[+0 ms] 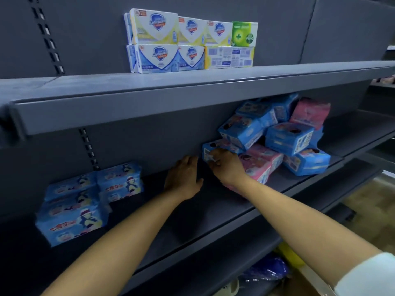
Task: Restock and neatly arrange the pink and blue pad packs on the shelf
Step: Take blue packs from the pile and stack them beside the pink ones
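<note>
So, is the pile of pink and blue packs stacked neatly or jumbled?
Jumbled: the packs lie tilted at different angles, leaning on each other. The right hand grips the leftmost blue pack.

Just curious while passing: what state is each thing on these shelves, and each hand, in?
left hand, open, just left of the blue pack
right hand, grips the blue pack's end
blue pack, lying flat, held
pad pile, jumbled, pink and blue mixed
soap boxes, stacked two high
blue packs at left, loosely stacked
</note>
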`<state>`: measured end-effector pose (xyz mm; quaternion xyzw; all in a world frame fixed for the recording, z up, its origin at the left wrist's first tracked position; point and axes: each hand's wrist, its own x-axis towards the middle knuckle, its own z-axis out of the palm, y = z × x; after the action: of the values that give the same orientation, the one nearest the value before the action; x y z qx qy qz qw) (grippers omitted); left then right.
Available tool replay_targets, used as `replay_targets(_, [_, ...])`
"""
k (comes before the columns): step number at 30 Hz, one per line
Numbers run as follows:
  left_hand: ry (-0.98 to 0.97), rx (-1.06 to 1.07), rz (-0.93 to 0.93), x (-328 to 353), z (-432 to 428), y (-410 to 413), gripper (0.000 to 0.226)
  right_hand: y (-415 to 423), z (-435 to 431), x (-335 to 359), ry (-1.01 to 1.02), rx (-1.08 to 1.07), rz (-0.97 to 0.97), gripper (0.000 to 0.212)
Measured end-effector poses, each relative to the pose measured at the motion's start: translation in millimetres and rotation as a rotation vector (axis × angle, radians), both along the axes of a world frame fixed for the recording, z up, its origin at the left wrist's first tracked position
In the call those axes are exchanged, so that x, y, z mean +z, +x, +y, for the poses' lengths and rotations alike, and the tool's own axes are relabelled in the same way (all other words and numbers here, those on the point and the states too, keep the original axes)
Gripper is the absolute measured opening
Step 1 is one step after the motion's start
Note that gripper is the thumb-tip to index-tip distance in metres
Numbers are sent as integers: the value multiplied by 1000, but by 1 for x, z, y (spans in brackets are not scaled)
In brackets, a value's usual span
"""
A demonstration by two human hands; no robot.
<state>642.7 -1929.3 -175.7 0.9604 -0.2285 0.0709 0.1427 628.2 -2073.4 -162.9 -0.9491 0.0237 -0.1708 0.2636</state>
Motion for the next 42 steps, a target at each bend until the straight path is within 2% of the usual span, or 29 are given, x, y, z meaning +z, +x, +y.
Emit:
replay_targets(6, [-65, -24, 3, 1, -71, 25, 77, 21, -67, 0, 144, -118, -3, 47])
replay_targets(14, [-96, -55, 41, -5, -143, 54, 94, 51, -125, -8, 401, -295, 29, 73])
replay_targets(24, [-192, -83, 96, -4, -182, 84, 100, 85, -144, -11, 620, -305, 59, 79])
replay_targets(30, [-266, -109, 121, -10, -187, 96, 102, 106, -147, -7, 851, -326, 28, 90])
replay_targets(37, [-366, -159, 113, -17, -181, 95, 97, 117, -146, -5, 899, -403, 63, 97])
replay_targets(42, [-423, -154, 184, -22, -173, 96, 95, 118, -141, -1, 881, -455, 83, 101])
